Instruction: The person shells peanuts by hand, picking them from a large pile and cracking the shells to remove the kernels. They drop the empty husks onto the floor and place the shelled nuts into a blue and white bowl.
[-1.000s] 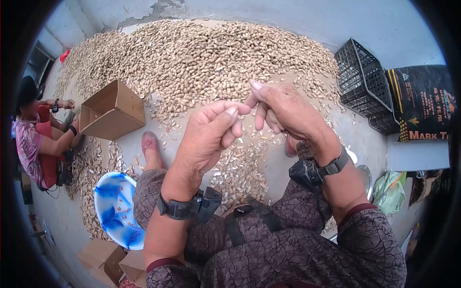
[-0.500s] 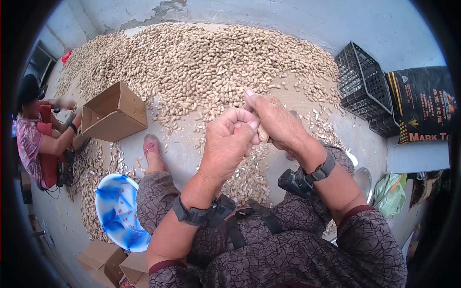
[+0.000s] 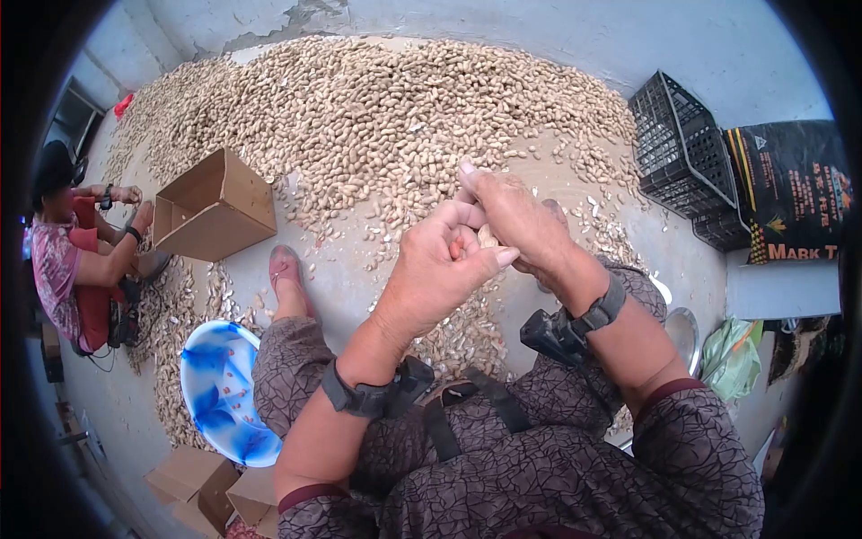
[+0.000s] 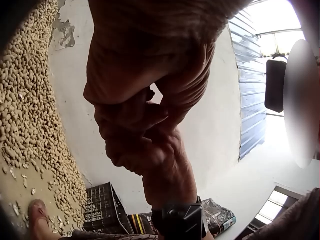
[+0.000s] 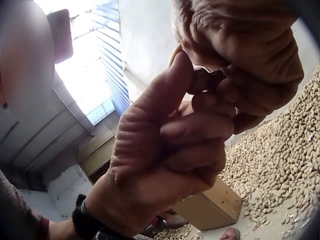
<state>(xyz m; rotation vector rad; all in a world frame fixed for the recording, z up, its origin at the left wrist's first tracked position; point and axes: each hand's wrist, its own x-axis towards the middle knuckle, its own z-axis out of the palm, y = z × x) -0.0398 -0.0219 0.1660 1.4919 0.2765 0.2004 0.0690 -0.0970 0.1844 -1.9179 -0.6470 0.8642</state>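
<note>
My left hand (image 3: 431, 269) has its fingers curled around reddish peanut kernels (image 3: 457, 247), which show inside the curl. Its thumb reaches across to the right hand. Between the hands sits a pale peanut pod (image 3: 487, 237), which my right hand (image 3: 525, 220) grips from below and behind; those fingertips are mostly hidden. In the left wrist view the right hand (image 4: 145, 145) meets the left hand (image 4: 145, 55), both dark against the wall. The right wrist view has the left hand (image 5: 165, 130) with its fingertips right against the right hand (image 5: 245, 45).
A large heap of peanuts (image 3: 377, 117) spreads along the wall, with broken shells (image 3: 453, 337) between my feet. On the left are a cardboard box (image 3: 215, 211), a blue-and-white basin (image 3: 202, 395) holding some kernels, and a seated person (image 3: 76, 251). A black crate (image 3: 678, 148) and sack (image 3: 790, 193) stand right.
The hands were slightly apart a second ago and came together around the pod. Since then the left thumb has extended toward the right hand, and the reddish kernels show more clearly in the left hand.
</note>
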